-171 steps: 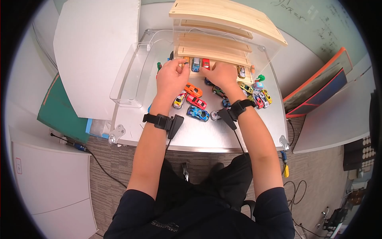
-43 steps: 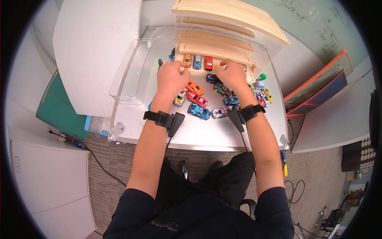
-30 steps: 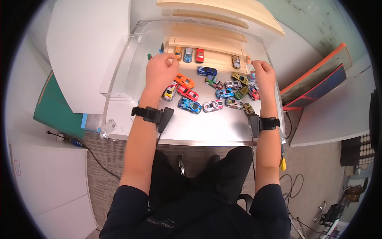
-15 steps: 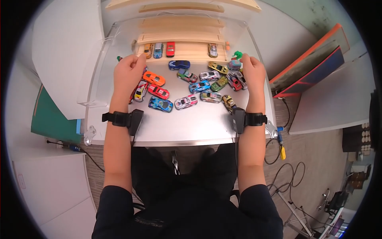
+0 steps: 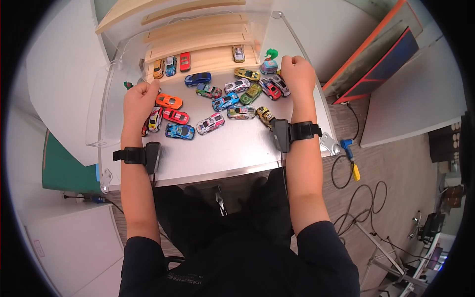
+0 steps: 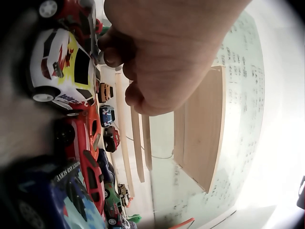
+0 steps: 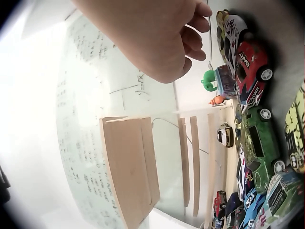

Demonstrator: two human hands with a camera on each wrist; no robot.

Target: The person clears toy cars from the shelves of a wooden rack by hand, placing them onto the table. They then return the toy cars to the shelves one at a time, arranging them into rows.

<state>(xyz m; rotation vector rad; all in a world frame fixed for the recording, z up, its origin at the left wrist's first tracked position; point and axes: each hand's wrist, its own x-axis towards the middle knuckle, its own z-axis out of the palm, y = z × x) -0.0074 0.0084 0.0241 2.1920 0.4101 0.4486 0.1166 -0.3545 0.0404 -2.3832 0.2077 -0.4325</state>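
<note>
The left hand (image 5: 140,104), loosely curled with nothing visible in it, is beside the orange car (image 5: 168,101) at left; the right hand (image 5: 298,78), also loosely curled and seemingly empty, is near the red car (image 5: 270,89) at right. Other toy cars (image 5: 210,123) lie between them on the table (image 5: 217,156), and four stand on the wooden shelf (image 5: 213,62) at the far side
</note>
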